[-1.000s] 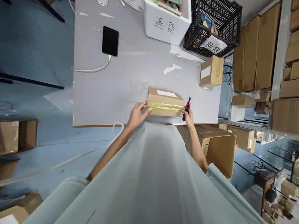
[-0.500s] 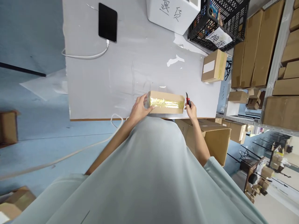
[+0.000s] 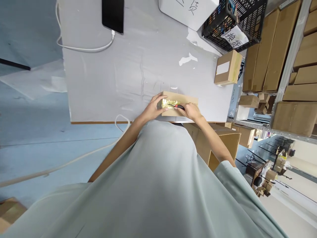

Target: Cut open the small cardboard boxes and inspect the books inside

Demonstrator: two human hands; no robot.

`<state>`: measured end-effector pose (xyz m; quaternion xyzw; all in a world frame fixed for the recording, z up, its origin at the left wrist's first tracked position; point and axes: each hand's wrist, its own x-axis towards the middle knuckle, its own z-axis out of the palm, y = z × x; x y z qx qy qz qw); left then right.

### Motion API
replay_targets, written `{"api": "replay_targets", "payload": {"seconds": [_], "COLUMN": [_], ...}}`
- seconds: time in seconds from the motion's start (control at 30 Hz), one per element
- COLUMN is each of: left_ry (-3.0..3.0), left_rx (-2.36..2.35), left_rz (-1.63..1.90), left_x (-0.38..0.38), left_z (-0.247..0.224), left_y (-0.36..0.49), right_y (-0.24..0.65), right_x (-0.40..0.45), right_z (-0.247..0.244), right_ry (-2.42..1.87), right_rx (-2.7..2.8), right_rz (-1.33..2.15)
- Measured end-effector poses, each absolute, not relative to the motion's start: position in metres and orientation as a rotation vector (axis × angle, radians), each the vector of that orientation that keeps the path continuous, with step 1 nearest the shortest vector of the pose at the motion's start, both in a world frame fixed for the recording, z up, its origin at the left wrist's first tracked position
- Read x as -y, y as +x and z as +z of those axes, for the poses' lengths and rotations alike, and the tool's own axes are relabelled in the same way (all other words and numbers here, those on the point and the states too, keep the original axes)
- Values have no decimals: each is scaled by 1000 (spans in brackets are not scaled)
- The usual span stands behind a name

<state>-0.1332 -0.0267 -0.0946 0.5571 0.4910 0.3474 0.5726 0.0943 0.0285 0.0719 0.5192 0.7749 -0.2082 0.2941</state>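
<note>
A small cardboard box (image 3: 183, 96) with shiny yellowish tape along its top lies near the front edge of the table. My left hand (image 3: 154, 107) grips its left end, fingers on the far side and thumb on the near side. Over the box's right part, my right hand (image 3: 191, 111) is closed around a red and black utility knife (image 3: 178, 106). The knife's blade points left, above or on the tape; whether it cuts in cannot be made out. The hand hides the right part of the tape.
A tablet (image 3: 113, 16) with a white cable lies at the far left of the table (image 3: 99, 82). A white bin (image 3: 188, 11), a black crate (image 3: 232, 28) and another carton (image 3: 228, 67) stand at the right. Below the table edge is an open carton (image 3: 225, 142).
My right hand has brought the knife from beside the box leftward onto its taped top. My left hand has shifted slightly right and reaches farther around the box's end. The view has shifted a little.
</note>
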Motion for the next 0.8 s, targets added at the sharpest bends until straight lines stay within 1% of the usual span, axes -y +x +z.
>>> {"api": "replay_targets", "payload": {"seconds": [0.17,0.4,0.6,0.8], "left_ry": [1273,1275,1271,1264], "left_rx": [-1139,-1145,-1129,-1124], "left_rz": [831,849,859,852], "left_x": [28,30,29,29], "left_z": [-99,-111,-112,-111], "left_y": [-131,-128,-128,-128], "right_y": [78,74,75,66], "right_x": [-36,-42,-44,-46], "right_z": [67,65,64,73], "right_ry": [1290,1260,1242,1223], "right_rx": [-2033,-2006,-2023,-1995], "right_rz": [-520,-492,-502,-494]}}
